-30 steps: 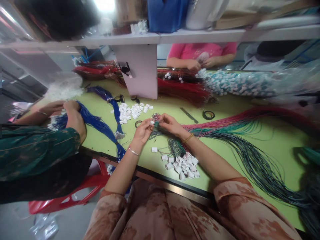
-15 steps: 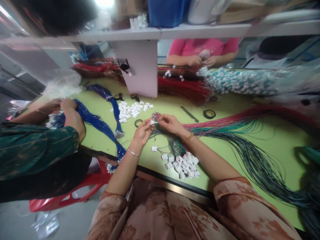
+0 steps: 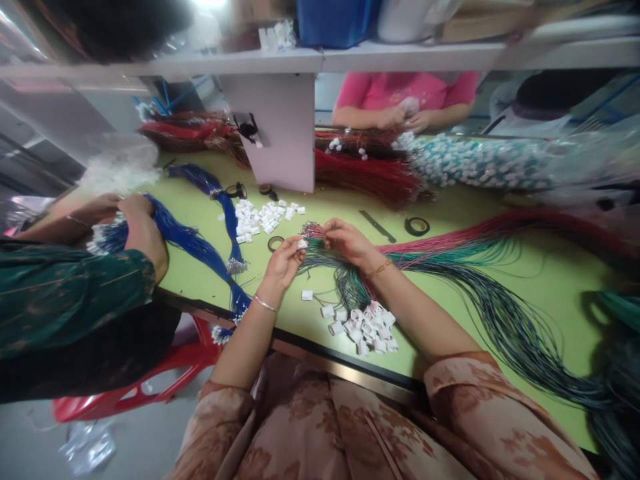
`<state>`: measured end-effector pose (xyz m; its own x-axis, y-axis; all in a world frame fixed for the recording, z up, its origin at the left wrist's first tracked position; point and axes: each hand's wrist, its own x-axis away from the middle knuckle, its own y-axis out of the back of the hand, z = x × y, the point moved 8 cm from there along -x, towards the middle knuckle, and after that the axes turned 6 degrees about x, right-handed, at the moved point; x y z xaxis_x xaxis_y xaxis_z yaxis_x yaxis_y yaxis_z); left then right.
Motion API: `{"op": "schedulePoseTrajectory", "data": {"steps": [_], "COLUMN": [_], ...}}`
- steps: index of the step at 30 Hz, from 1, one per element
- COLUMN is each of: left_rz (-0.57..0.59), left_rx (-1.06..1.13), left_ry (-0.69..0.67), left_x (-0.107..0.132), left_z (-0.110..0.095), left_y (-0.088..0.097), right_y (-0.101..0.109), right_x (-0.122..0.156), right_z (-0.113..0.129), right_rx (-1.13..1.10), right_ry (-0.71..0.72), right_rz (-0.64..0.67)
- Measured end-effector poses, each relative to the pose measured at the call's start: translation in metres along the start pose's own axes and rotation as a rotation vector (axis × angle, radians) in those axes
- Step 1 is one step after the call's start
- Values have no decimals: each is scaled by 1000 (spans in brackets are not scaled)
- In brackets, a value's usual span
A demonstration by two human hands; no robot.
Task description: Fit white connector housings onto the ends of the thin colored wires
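Left hand pinching a small white connector in its fingers; right hand pinching wire ends of the green and red bundle just above the green surface; loose white connectors near; no legible writing

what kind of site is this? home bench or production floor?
Most likely a small wire-harness assembly workshop. Long bundles of green and red wires cover the shared green table, piles of small white plastic connector housings lie by the hands, and two other people work similar bundles alongside.
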<state>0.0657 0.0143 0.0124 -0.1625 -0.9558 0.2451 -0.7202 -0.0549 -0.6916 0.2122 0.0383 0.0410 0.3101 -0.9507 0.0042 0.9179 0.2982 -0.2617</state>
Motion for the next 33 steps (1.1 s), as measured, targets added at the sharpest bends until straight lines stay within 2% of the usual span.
{"op": "schedulePoseTrajectory", "data": {"steps": [5,18,22,26,29,33], "left_rz": [-14,-15,-11,-8,-13,-12], "left_rx": [4,-24,-10,0,11,3], "left_ry": [2,-26,-29,-28,-22,-18], "left_x": [-1,1,2,3,3,3], "left_z": [0,-2,-2,-2,-2,-2], "left_y": [2,-1,-2,-3,-4,-3], "right_y": [4,-5,-7,-9,-15,-27], "right_x": [0,3,3,4,9,19], "right_z": [-1,-3,-8,-3,8,24], "right_rx": [-145,-87,65,245,467,796], "right_ry": [-39,63,55,118,233,466], "right_rz": [24,100,74,59,70,44]}}
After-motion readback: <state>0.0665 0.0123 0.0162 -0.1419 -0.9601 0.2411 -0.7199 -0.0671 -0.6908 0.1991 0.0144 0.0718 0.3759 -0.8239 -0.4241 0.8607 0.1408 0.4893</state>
